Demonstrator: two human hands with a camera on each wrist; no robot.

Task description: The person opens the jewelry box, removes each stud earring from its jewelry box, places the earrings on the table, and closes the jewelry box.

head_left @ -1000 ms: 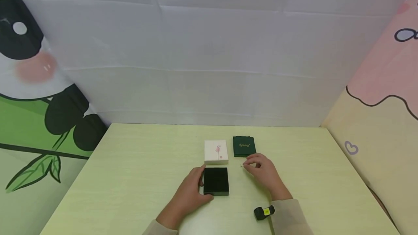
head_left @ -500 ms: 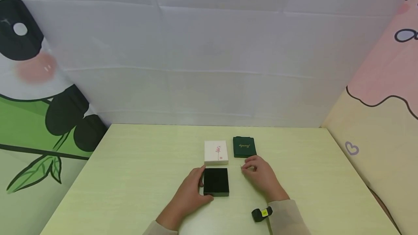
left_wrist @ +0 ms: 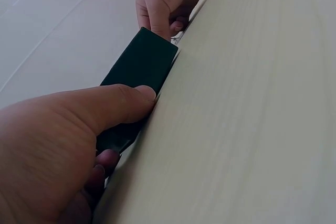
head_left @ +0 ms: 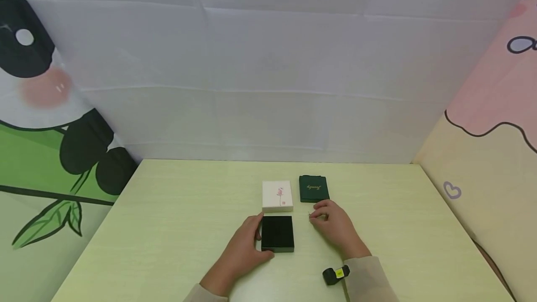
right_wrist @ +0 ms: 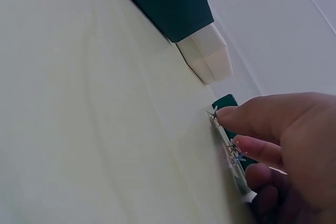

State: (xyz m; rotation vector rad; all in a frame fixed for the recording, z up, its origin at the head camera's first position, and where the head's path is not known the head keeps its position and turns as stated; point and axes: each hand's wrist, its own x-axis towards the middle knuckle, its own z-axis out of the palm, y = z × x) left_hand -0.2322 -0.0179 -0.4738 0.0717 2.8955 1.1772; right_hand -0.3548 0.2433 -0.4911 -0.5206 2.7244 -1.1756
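Observation:
In the head view a square box [head_left: 278, 232] with a black upper face and dark green sides sits on the table. My left hand [head_left: 242, 250] holds it at its left side, thumb along the front edge; the left wrist view shows that thumb [left_wrist: 131, 100] lying on the box's green side. To the right of the box, my right hand [head_left: 335, 225] pinches a small piece of silver star jewelry [right_wrist: 212, 114] between thumb and finger, low over the table. More silver stars [right_wrist: 236, 151] show under the fingers in the right wrist view.
A white box [head_left: 277, 195] with a pink flower print lies just behind the black-topped box. Right of it is a flat green pouch [head_left: 313, 188] with gold lettering, near my right fingertips. A black device with a yellow label [head_left: 336, 274] is at my right wrist.
My right hand has shifted slightly left and toward me with the silver star jewelry, then stayed nearly still. The left hand and the boxes have not moved.

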